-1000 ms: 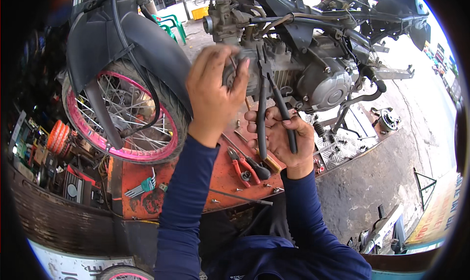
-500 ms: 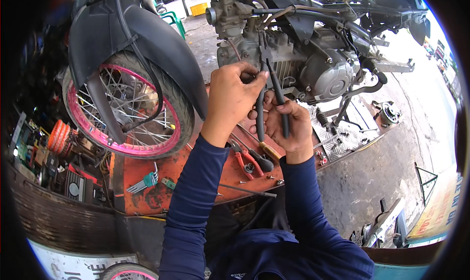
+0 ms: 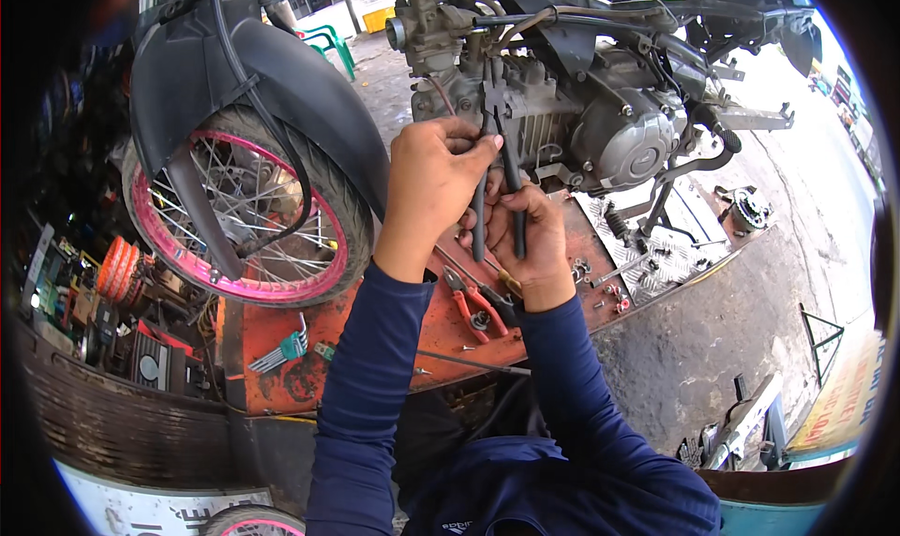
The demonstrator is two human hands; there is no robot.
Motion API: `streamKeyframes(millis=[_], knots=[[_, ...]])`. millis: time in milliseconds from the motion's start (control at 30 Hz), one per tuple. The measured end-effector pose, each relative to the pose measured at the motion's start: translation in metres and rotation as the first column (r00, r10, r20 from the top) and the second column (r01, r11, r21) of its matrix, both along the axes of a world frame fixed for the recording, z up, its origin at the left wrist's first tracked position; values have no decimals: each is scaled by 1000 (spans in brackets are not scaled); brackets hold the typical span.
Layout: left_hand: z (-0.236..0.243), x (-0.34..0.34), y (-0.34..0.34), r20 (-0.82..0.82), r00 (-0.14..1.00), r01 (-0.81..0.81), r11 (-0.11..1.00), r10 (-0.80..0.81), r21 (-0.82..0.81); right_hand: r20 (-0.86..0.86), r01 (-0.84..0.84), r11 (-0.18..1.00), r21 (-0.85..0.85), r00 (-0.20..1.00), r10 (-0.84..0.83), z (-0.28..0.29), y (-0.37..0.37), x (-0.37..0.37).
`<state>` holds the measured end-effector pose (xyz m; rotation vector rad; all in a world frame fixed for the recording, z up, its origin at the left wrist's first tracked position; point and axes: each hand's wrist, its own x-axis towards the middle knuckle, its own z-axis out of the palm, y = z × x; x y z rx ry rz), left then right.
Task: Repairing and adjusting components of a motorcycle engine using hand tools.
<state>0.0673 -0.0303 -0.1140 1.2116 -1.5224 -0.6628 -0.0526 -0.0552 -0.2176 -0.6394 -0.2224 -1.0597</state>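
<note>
Dark-handled long-nose pliers (image 3: pixel 512 166) are held upright before the motorcycle engine (image 3: pixel 626 147), jaws pointing away from me. My left hand (image 3: pixel 429 172) is closed in a pinch by the pliers' pivot, thumb and fingers against the tool. Lower down, my right hand (image 3: pixel 539 241) grips the spread handles, its thumb on the right one. Whether the jaws hold anything is too small to tell. Below my hands, red-handled pliers (image 3: pixel 475 313) and a partly covered screwdriver (image 3: pixel 507 281) lie on the orange work platform (image 3: pixel 375 348).
A motorcycle front wheel with a pink rim (image 3: pixel 330 266) stands at the left under a black fender (image 3: pixel 309 95). A hex key set (image 3: pixel 283 350) lies on the platform. Loose bolts and parts rest on a metal tread plate (image 3: pixel 647 278) at the right.
Both hands and the pliers have shifted a little to the left. My right hand and wrist now cover more of the screwdriver. The grip on the pliers stays much the same.
</note>
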Motion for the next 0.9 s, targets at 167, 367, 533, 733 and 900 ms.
streamKeyframes(millis=[167,367,533,733,900], knots=[[-34,2,-11,-146,989,13,997,-23,-71,-106,238,971,10,966,-235,0,5,15],[-44,0,-16,-139,989,36,992,-52,-120,-186,362,932,0,916,-356,-3,3,17],[-47,2,-18,-40,999,3,974,-13,-225,-187,363,931,-46,912,-365,-9,-1,19],[-45,8,-20,192,978,-13,948,78,-319,-158,371,927,-62,913,-376,-9,-1,22],[-47,19,-26,62,998,25,965,-9,-261,-268,267,959,91,935,-234,1,5,13]])
